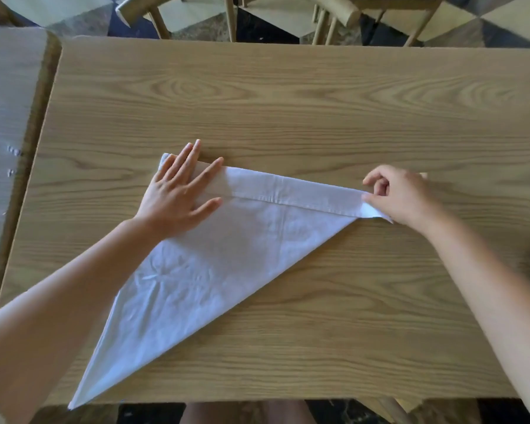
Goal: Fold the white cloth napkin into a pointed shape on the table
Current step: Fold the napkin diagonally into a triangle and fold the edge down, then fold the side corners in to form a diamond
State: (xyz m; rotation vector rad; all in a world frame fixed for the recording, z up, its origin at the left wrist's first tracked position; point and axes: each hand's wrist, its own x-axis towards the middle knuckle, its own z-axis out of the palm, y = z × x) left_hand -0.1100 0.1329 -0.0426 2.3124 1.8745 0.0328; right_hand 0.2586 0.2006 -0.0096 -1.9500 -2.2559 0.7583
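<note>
The white cloth napkin (227, 255) lies on the wooden table (288, 102) as a long triangle. A narrow band is folded over along its far edge, and its point reaches the table's near left edge. My left hand (178, 194) rests flat with spread fingers on the napkin's far left corner. My right hand (401, 197) pinches the napkin's right tip between thumb and fingers, just at the end of the folded band. My left forearm covers part of the napkin's left side.
A second wooden table (6, 117) stands close on the left with a narrow gap between. Wooden chairs (227, 16) stand beyond the far edge on a checkered floor. My knees show below the near edge.
</note>
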